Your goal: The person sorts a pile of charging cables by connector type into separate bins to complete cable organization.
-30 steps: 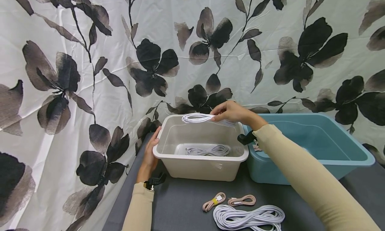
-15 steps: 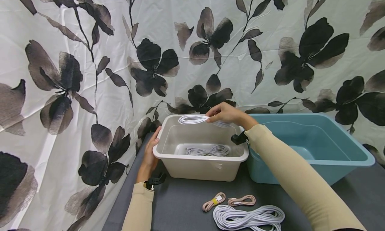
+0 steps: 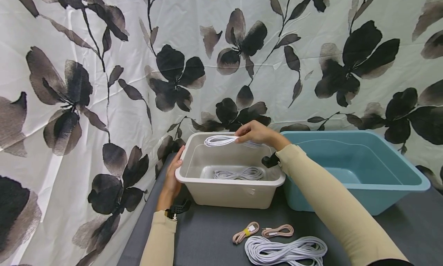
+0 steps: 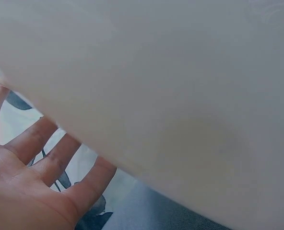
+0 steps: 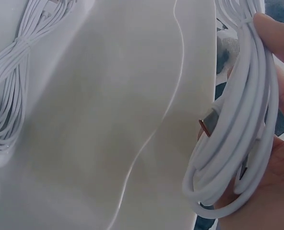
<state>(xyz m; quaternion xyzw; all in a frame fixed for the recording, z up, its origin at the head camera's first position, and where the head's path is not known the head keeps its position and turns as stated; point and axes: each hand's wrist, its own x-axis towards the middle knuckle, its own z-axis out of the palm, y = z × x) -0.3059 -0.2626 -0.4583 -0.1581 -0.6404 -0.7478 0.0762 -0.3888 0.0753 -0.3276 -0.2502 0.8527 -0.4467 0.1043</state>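
Nearest me on the grey bench (image 3: 207, 235) lie a big white bundle (image 3: 285, 251) and 2 pink cables (image 3: 240, 236). Beyond, the left grip (image 3: 172, 177) rests, fingers extended, against the beige bin (image 3: 230, 196). Farther, over that bin, the right grip (image 3: 257, 134) pinches a white coil (image 5: 250, 110): probably light, floppy, a touch slick, best held where it looks tied.

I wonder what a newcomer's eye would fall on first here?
Probably the dark-flowered cloth filling the background. Then the right hand, holding a white cable above the beige bin, beside the blue bin. In front lie two pink cables and a bigger white coil.
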